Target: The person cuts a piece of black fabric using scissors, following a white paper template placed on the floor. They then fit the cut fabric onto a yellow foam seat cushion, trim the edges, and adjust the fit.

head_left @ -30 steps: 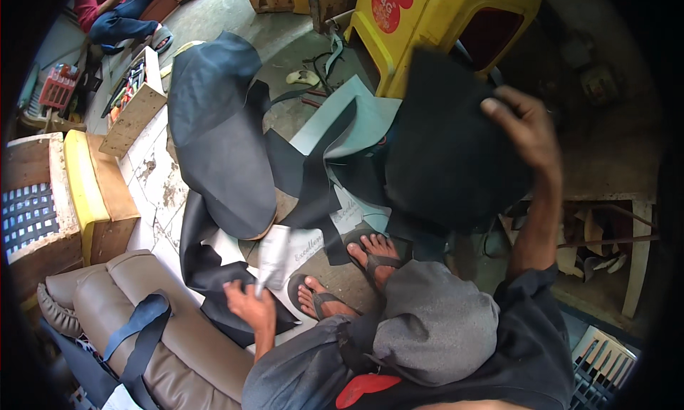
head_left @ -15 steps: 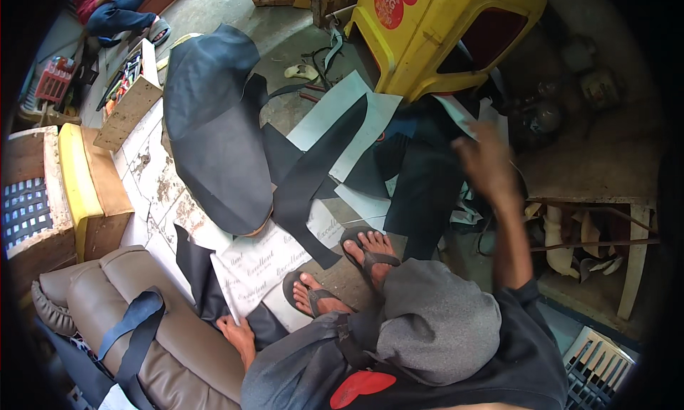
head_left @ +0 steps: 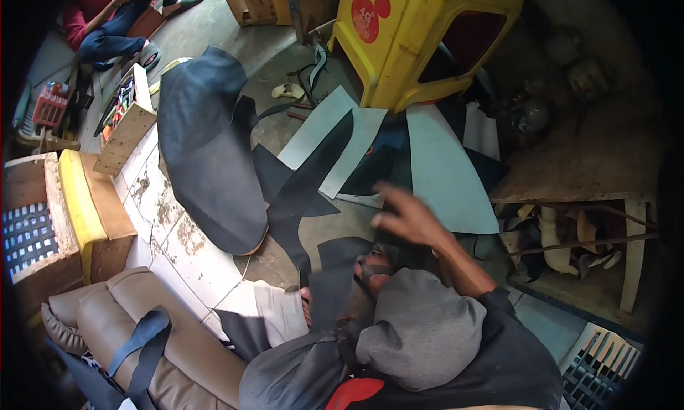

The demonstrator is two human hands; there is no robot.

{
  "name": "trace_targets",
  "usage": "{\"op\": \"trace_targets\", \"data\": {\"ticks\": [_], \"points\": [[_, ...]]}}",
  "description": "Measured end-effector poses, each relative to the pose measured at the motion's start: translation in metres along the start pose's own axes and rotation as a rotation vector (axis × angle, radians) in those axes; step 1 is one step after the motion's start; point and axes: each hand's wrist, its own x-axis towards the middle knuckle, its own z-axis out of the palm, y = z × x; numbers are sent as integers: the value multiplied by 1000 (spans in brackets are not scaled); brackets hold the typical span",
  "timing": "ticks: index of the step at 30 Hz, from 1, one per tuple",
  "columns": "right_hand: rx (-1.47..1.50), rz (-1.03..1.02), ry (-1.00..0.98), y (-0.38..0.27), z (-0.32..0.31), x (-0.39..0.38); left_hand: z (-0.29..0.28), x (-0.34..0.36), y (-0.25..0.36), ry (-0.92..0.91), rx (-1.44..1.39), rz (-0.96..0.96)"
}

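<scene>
My right hand (head_left: 407,219) reaches over the floor with fingers apart, slightly blurred, and nothing shows in it. Beside it lies a large pale curved sheet (head_left: 450,175), next to the yellow plastic stool (head_left: 395,43). Dark strips of sheet material (head_left: 306,175) lie left of the hand, across a pale cut piece (head_left: 313,136). A blurred dark piece (head_left: 332,285) and a crumpled whitish sheet (head_left: 279,314) are in front of my feet and lap. My left hand does not show. A big black upholstery-like cover (head_left: 206,150) stands to the left.
A brown padded cushion (head_left: 160,339) with a dark strap lies near left. Beyond it are a wooden crate (head_left: 39,225) and a tool box (head_left: 125,128). At right stands a wooden shelf (head_left: 570,185) with scraps inside. Another person (head_left: 107,32) sits far left.
My right hand has come down and left, toward my lap. A large pale sheet now shows beside the stool. The printed sheet near my feet has been drawn up and crumpled; my left hand has disappeared.
</scene>
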Motion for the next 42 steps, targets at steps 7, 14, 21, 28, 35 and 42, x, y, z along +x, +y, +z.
{"op": "trace_targets", "data": {"ticks": [7,14,21,28,35,42], "points": [[-411,625,394,58,-68,-14,-21,-28,-29,-187,166,-46],[469,-326,-1034,-106,49,10,-100,17,-8,-324,-985,149],[-501,460,711,26,-8,9,-125,-3,-66,-66,-538,-343],[210,481,355,33,-5,7,-146,-71,-85,319,464,-535],[745,-219,-1092,-96,45,0,-110,14,74,-230,-629,370],[480,-60,-865,-48,24,-19,-113,14,46,-61,-538,198]]}}
